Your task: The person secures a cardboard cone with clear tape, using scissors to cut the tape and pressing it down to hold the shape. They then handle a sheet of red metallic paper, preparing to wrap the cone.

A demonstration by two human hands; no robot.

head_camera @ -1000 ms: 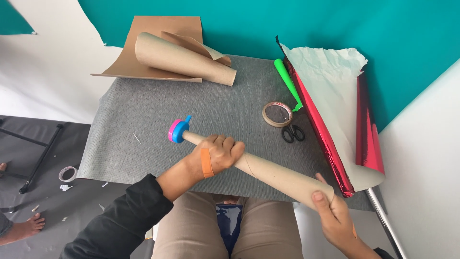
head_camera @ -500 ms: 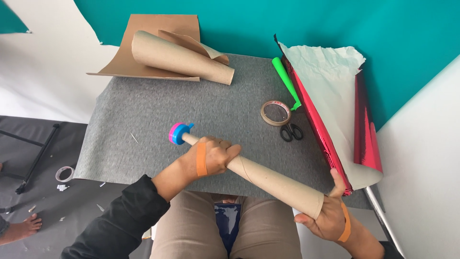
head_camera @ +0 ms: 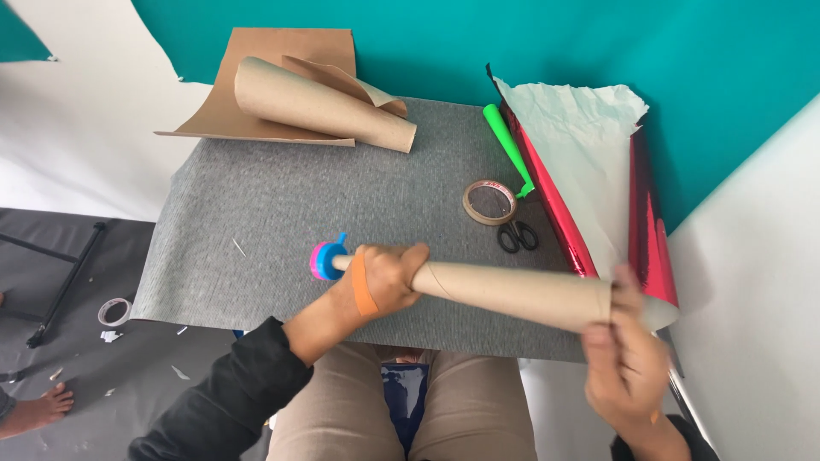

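Above the grey mat (head_camera: 256,213), left hand (head_camera: 384,277) and right hand (head_camera: 628,358) gripping paper cone (head_camera: 512,294) ends

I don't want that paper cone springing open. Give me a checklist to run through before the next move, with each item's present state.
1. Left hand wrapped round the narrow end of the rolled brown paper cone: ok.
2. Right hand on the wide end: ok, though blurred.
3. Cone's seam closed along its length: cannot tell; only a faint edge line shows.
4. Pink and blue tape dispenser close by the left hand: ok.
5. Scissors and tape roll lying apart from the cone on the grey mat: ok.
6. Wide end apart from the red foil roll: not ok, they overlap in view.
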